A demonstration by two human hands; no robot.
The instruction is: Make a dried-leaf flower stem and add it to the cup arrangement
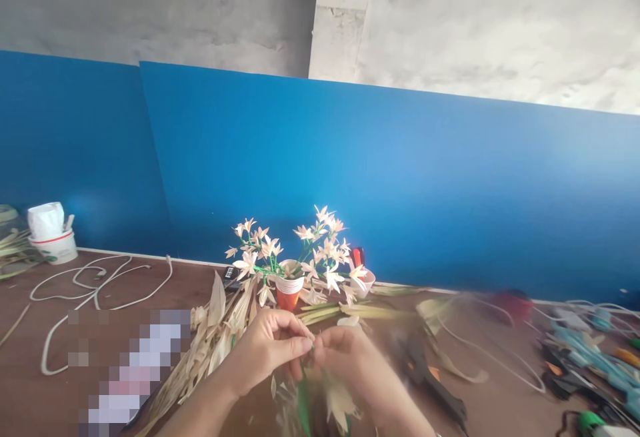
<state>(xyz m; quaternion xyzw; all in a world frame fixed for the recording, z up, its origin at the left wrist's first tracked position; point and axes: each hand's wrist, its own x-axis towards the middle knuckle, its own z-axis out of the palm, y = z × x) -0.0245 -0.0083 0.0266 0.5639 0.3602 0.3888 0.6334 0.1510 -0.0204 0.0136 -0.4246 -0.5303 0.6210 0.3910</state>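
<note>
My left hand [267,347] and my right hand [345,354] meet over the brown table [100,384], fingertips pinched together on a green stem [303,404] with pale dried-leaf petals [341,405] hanging below. The right hand is smeared by motion. Just behind the hands an orange paper cup [289,292] holds a bunch of pale handmade flowers [300,250] on green stems. A heap of dried leaves [210,340] lies to the left of my left hand.
A white cable [95,294] loops over the table's left side. A white cup with tissue [51,234] stands at far left. A black glue gun [430,377] lies right of my hands, with blurred tools and cords [585,357] beyond. A blue board [380,177] backs the table.
</note>
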